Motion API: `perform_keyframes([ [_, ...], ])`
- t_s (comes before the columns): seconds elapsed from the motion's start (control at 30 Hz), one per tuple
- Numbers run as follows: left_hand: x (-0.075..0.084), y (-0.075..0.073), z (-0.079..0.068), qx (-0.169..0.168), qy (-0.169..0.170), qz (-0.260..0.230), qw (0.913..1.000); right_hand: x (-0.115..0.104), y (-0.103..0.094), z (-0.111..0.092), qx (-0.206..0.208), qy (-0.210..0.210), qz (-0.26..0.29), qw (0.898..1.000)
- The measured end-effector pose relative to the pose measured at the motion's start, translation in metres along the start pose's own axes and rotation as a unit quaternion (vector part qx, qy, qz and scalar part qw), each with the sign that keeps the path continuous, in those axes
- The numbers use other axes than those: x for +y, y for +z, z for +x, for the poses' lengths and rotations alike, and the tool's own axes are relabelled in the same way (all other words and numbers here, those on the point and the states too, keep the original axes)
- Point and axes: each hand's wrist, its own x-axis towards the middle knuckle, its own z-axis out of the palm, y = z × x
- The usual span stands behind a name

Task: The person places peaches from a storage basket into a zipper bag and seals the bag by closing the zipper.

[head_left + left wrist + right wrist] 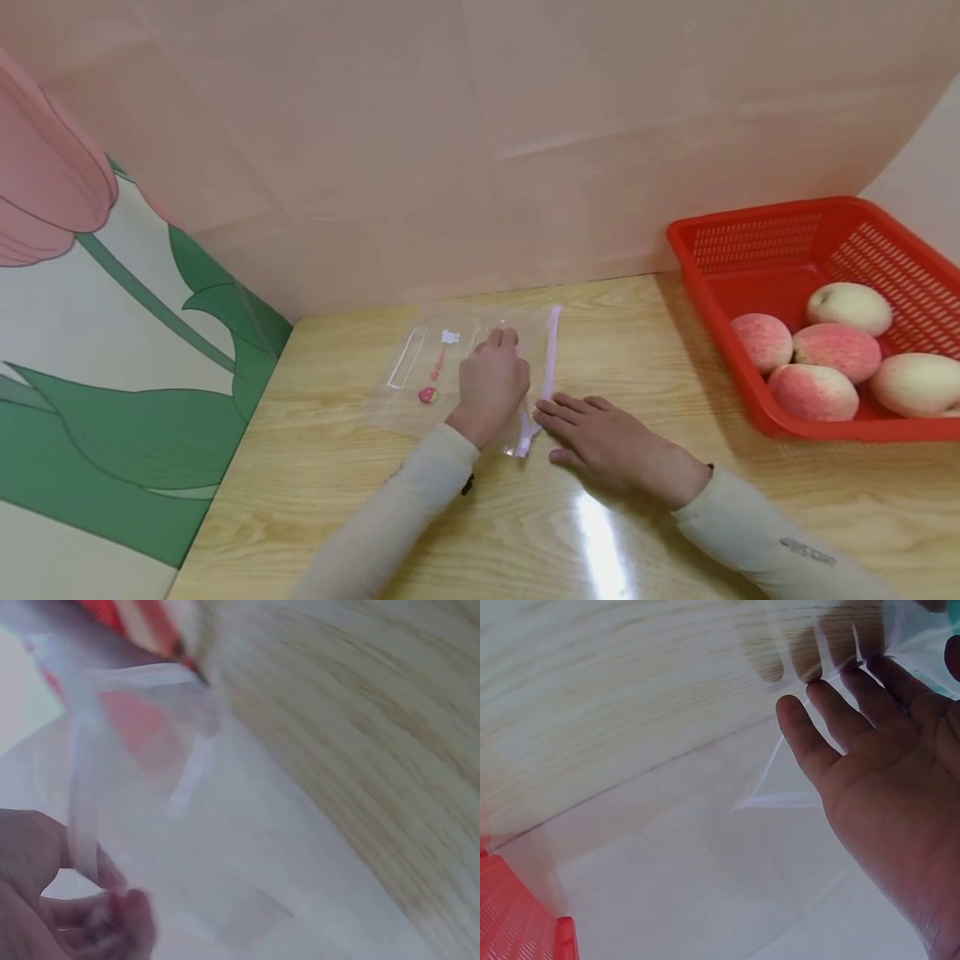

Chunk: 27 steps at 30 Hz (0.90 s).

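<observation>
A clear zip bag (405, 412) with a lilac zip strip (552, 350) along its right edge lies on the wooden table. Printed on it are a strawberry and a small white figure. My left hand (492, 385) is over the bag, fingers curled, and appears to pinch its film; the left wrist view shows this hand (67, 907) beside the pale strip, partly blurred. To the right, my right hand (607, 442) lies palm down with fingers fairly straight, fingertips at the zip edge. The right wrist view shows those fingertips (814, 720) against the clear film.
A red plastic basket (716, 350) stands at the right with several pink and pale peaches (836, 352) in it. Behind the table rises a pinkish covered wall (390, 167). A tulip-patterned panel (127, 400) is at the left.
</observation>
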Motion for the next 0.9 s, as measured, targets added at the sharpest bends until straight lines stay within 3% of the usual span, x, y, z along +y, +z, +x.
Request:
perform_keyframes([
  [0.1, -0.008, -0.004, -0.001, -0.029, -0.037, -0.068, 0.9966, 0.0, 0.0, 0.0, 0.002, -0.002, -0.003, 1.0],
  [0.2, -0.013, -0.008, -0.002, -0.056, -0.061, -0.137, 0.9871, 0.0, 0.0, -0.001, 0.003, -0.004, -0.008, 1.0],
  [0.3, -0.015, -0.009, -0.004, -0.073, -0.079, -0.175, 0.9786, 0.0, -0.001, -0.002, 0.005, -0.004, -0.012, 1.0],
  [0.47, -0.014, -0.005, -0.008, -0.079, -0.066, -0.154, 0.9827, 0.0, -0.002, -0.002, 0.004, -0.003, -0.014, 1.0],
  [0.63, -0.012, 0.0, -0.011, -0.059, -0.051, -0.141, 0.9869, 0.0, 0.0, -0.001, 0.004, -0.005, -0.018, 1.0],
  [0.9, -0.023, 0.005, -0.006, -0.035, -0.072, -0.236, 0.9684, 0.0, 0.001, -0.001, -0.005, 0.009, -0.012, 1.0],
])
